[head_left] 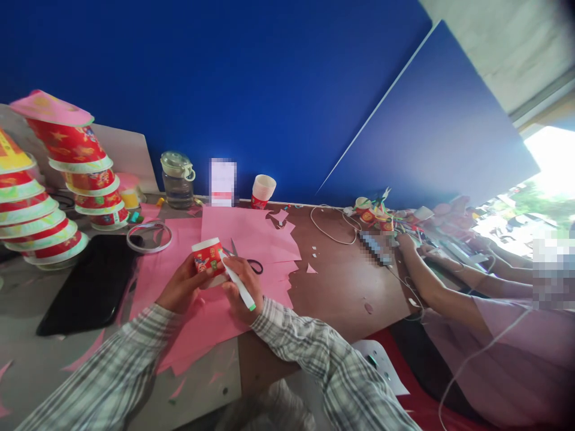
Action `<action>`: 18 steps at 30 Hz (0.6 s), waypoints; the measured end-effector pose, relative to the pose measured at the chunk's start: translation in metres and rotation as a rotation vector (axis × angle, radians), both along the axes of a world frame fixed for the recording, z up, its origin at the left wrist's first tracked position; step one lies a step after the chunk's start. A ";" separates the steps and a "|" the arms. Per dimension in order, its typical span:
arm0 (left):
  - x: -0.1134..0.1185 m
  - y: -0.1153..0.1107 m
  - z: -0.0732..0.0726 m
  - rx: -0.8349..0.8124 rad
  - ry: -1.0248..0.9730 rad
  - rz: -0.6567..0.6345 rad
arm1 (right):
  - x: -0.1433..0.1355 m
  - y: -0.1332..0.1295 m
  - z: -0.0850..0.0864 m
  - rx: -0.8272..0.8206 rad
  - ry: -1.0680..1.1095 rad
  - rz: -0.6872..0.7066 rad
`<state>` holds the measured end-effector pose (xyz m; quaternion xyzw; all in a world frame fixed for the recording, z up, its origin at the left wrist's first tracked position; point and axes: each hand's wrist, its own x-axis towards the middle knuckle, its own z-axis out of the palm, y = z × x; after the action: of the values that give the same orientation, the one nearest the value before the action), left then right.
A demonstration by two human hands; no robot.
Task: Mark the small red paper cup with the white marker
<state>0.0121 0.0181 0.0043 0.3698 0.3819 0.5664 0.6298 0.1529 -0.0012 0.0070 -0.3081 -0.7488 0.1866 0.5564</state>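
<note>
"Hands first, left to right: what are they doing?"

"Left hand (184,282) is gripping a small red-and-white paper cup (205,256), fingers and thumb pinching its sides above the pink paper (242,224). Right hand (250,280) is pinching a white marker (237,281), green at its lower end; whether its upper end is touching the cup, I'm not managing to tell."

"And around that cup, starting from far left?"

"One red-and-white stack (36,230) is standing at nine o'clock, and a pink-topped stack (90,179) is rising at ten. Between eight and nine, a black flat slab (85,287) is lying. A white ring (149,249) is resting near ten, closer in, and a clear lidded jug (177,188) is standing at eleven."

"What about past it?"

"Scissors (234,247) are lying on the paper at three, partly hidden behind the right hand. Some nested cups (263,189) are standing at one, by the blue panel (251,90). Far off at three, a co-worker's arms (432,287) are showing beside a heap of clutter (386,222) on the table (345,293)."
</note>
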 end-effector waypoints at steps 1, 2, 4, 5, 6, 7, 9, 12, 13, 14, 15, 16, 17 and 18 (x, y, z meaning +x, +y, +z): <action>0.000 0.000 -0.001 -0.006 0.021 0.014 | -0.001 -0.001 0.000 0.004 -0.004 0.008; 0.001 0.001 -0.003 -0.013 0.044 0.029 | -0.001 -0.001 0.001 0.006 -0.008 0.013; 0.001 0.001 -0.005 -0.018 0.095 0.051 | -0.001 -0.002 0.002 0.012 -0.015 0.016; 0.000 0.002 -0.006 -0.017 0.124 0.062 | -0.001 -0.002 0.002 0.013 -0.016 0.015; 0.000 0.002 -0.006 -0.015 0.153 0.071 | 0.000 -0.002 0.003 0.016 -0.012 0.009; 0.000 0.002 -0.006 -0.012 0.175 0.073 | 0.001 -0.001 0.003 0.020 -0.008 0.000; 0.000 0.001 -0.005 -0.002 0.196 0.058 | 0.003 0.001 0.004 0.022 -0.003 -0.027; 0.001 0.001 -0.003 0.011 0.202 0.017 | 0.005 0.003 0.004 -0.004 0.031 -0.060; 0.001 0.002 -0.003 0.013 0.205 0.011 | 0.004 0.004 0.004 -0.025 0.056 -0.067; 0.000 0.002 -0.004 0.013 0.211 0.004 | 0.004 0.004 0.004 -0.048 0.083 -0.069; 0.000 0.003 -0.004 0.015 0.217 -0.001 | 0.003 0.005 0.004 -0.067 0.104 -0.068; 0.000 0.003 -0.005 0.017 0.221 -0.007 | 0.003 0.005 0.004 -0.080 0.115 -0.061; 0.000 0.004 -0.005 0.021 0.225 -0.013 | 0.002 0.006 0.004 -0.083 0.115 -0.051; -0.001 0.005 -0.006 0.025 0.227 -0.018 | 0.001 0.006 0.004 -0.074 0.108 -0.042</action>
<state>0.0114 0.0227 -0.0018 0.4429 0.4403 0.5198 0.5829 0.1540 0.0051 0.0113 -0.3335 -0.7036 0.2188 0.5881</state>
